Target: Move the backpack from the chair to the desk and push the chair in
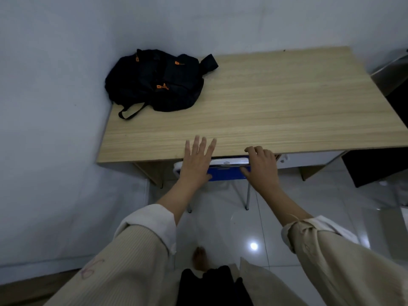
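Observation:
A black backpack [155, 80] with orange zipper pulls lies flat on the far left corner of the light wooden desk [276, 107], against the wall. The blue chair [227, 172] with a white top rail stands tucked under the desk's front edge; only its backrest and thin metal legs show. My left hand [196, 162] hovers over the left end of the backrest with fingers spread, holding nothing. My right hand [261, 167] rests on the right end of the backrest, fingers curled over the rail and thumb on the blue panel.
White walls close in on the left and behind the desk. A dark cabinet [379, 164] stands to the right of the desk. The floor is glossy white tile [220, 228]. My bare foot [199, 258] shows below, between my beige sleeves.

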`<state>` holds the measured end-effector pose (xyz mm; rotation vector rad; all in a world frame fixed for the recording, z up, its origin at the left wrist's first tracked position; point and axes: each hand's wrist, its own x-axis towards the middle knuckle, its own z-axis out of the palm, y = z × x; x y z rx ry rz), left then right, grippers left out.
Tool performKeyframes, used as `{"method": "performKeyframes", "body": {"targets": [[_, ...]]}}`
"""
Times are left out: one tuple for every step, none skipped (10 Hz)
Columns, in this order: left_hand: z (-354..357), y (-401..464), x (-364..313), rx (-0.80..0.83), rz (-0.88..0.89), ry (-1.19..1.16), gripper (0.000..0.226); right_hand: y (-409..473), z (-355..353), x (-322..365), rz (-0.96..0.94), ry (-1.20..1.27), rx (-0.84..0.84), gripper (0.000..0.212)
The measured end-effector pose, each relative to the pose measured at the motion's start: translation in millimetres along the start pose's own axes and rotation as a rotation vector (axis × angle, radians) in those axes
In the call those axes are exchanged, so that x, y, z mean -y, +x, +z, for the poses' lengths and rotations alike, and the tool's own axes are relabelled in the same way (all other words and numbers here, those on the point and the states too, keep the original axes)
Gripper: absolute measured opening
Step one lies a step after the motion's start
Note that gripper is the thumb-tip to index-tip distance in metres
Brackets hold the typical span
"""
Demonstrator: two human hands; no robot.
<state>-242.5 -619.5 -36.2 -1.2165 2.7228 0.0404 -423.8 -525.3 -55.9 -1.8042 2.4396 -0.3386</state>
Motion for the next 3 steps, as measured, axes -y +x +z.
{"method": "performKeyframes", "body": {"targets": [[-0.1,-24.5,-19.8,0.031,-0.021,-0.058,0.104,-24.2,1.0,-3.2,-0.030,-0.036,0.066,0.068],[0.8,-46.3,-34.4,0.002,-0.036,-0.071,0.102,-40.7,-5.4,-7.1,-0.041,0.047,0.091,0.084],[1.5,-55.4,-42.3,0.015,-0.070,-0.121,0.104,-55.1,-8.8,-9.5,-0.058,0.075,0.110,0.086]]}}
